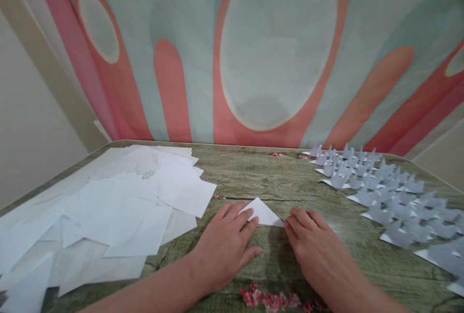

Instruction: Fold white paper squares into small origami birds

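Observation:
A small white sheet of paper (265,213), folded into a triangle, lies on the wood-patterned table between my hands. My left hand (230,240) rests on its left part with the fingers spread flat and the thumb apart. At the triangle's right corner, my right hand (311,238) has its thumb and fingers pinched together on the paper's tip. The fingers of my left hand cover the left corner of the triangle.
To the left spreads a loose heap of white paper sheets (119,206). Several rows of folded paper figures (377,192) with upright points stand along the right side. A printed backdrop (195,95) hangs behind the table (246,168), which bears pink flower prints (270,298).

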`<state>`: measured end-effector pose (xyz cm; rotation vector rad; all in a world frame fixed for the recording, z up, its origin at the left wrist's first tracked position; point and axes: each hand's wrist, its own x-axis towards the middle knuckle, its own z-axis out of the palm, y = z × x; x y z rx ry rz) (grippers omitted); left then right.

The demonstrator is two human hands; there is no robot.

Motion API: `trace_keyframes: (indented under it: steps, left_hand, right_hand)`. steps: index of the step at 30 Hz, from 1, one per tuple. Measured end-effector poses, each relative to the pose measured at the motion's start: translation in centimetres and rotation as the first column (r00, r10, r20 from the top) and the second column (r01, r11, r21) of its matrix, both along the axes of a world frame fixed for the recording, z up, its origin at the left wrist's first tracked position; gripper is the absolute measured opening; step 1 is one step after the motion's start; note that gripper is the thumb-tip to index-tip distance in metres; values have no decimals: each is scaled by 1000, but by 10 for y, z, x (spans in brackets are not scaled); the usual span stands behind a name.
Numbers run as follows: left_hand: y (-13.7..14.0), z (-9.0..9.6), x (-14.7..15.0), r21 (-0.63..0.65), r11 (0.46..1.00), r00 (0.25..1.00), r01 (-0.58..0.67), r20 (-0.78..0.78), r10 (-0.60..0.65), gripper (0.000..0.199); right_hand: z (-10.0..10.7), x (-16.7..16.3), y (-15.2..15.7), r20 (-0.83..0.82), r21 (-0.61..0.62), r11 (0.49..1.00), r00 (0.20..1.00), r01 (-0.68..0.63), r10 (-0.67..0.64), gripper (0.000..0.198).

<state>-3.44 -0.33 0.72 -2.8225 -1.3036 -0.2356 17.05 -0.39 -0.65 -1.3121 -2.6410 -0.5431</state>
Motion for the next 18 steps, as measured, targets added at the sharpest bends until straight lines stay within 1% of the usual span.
trace_keyframes:
  steps: [3,5,9,12,18]
  left_hand:
    - [0,0,-1,1,1000,1000,2,2,-2,45]
    - [0,0,0,-7,1000,1000,0,4,0,45]
    - [0,2,1,-37,999,1000,-5,6,6,45]
    - [-1,3,1,-46,999,1000,-5,3,5,45]
    - [-2,3,0,-41,999,1000,8,1,-8,48]
  right_hand:
    - [-3,1,1,-30,-4,1000,999,18,-18,13]
    - [-5,0,2,-73,6,1000,997,17,-17,17]
    - [-11,-3,4,-134,36,997,989,-62,67,34]
    - [-15,-6,4,-146,36,993,982,-114,118,34]
    - [-16,-7,3,-153,37,993,981,-116,120,35]
